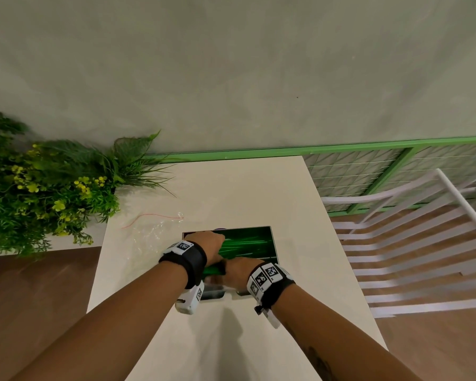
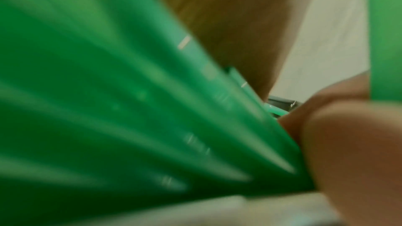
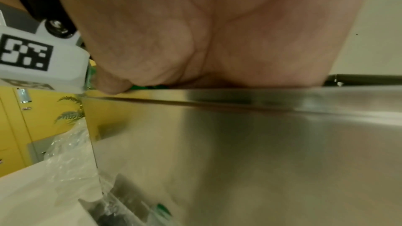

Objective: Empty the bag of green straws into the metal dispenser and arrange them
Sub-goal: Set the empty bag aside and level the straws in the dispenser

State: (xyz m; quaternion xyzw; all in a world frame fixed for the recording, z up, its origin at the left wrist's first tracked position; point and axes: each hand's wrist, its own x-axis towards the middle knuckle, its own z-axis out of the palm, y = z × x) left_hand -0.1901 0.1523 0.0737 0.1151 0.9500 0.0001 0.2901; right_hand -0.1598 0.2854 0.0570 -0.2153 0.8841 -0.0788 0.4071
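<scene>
An open-topped metal dispenser [image 1: 274, 247] stands on the cream table [image 1: 231, 188], and green straws [image 1: 245, 244] lie lengthwise inside it. My left hand [image 1: 213, 239] reaches into its left side and grips a fanned bundle of straws [image 2: 108, 109], with fingers [image 2: 348, 152] pressed against them. My right hand [image 1: 241, 269] sits at the near rim, thumb over the straw ends. In the right wrist view the palm [image 3: 217, 32] lies over the steel wall [image 3: 261, 152] and the fingers are hidden inside. The clear plastic bag [image 1: 149, 237] lies flat to the left.
A red thread [image 1: 149, 217] lies by the bag. A leafy plant with yellow flowers [image 1: 47, 188] crowds the table's far left corner. A white slatted chair [image 1: 410, 243] stands to the right. A wall with green trim runs behind the table.
</scene>
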